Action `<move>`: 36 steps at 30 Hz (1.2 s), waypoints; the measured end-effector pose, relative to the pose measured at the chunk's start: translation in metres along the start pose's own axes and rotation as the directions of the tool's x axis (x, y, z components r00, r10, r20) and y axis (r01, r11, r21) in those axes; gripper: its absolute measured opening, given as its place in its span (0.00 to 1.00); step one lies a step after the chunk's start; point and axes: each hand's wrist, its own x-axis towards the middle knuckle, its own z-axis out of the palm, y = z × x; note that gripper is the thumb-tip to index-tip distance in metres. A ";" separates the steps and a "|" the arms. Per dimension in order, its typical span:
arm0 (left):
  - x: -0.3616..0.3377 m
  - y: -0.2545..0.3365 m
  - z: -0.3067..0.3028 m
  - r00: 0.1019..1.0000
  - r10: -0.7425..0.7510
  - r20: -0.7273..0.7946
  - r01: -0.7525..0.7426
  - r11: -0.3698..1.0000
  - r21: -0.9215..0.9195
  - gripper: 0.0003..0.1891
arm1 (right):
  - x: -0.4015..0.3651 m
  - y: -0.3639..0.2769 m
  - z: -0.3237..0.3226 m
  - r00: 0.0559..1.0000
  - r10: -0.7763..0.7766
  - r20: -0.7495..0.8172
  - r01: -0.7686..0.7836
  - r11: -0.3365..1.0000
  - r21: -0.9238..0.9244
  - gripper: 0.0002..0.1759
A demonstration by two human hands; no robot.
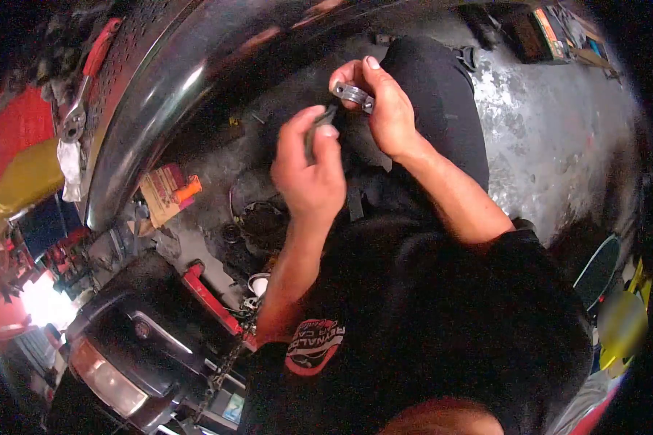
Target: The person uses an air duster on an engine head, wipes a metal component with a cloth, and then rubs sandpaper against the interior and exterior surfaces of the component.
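My right hand (390, 109) is closed round a small curved metal clamp (353, 94), which has a bolt hole at each end. The clamp sticks out from the fingers towards my other hand. A thin, dark grey-green folded piece (318, 130), perhaps abrasive pad or cloth, is pinched between the thumb and fingers of my left hand (308, 170). Its kind is not clear, and part of it is hidden by the fingers. Both hands are in the air in front of my chest, close together, with a small gap between the clamp and the folded piece.
A large curved black panel (149, 109) arches over the left and top. Beyond it lies a ratchet wrench (74, 119). Cardboard (163, 199) with an orange object (188, 189) is on the floor. Black bodywork with a lamp lens (107, 378) and a red metal bar (212, 299) stand lower left.
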 end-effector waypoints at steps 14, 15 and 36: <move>0.026 0.013 0.013 0.872 0.406 0.274 -0.471 0.849 0.241 0.13 | 0.000 0.007 -0.006 0.994 -0.105 0.015 0.105 0.994 0.016 0.29; 0.027 0.013 0.012 0.858 0.421 0.295 -0.502 0.809 0.306 0.13 | -0.001 0.003 -0.005 0.995 -0.103 0.000 0.103 0.995 -0.017 0.29; 0.008 -0.001 -0.018 0.912 -0.357 0.201 0.409 0.756 -0.511 0.08 | 0.002 0.004 -0.005 0.998 -0.027 0.051 0.032 0.996 -0.087 0.28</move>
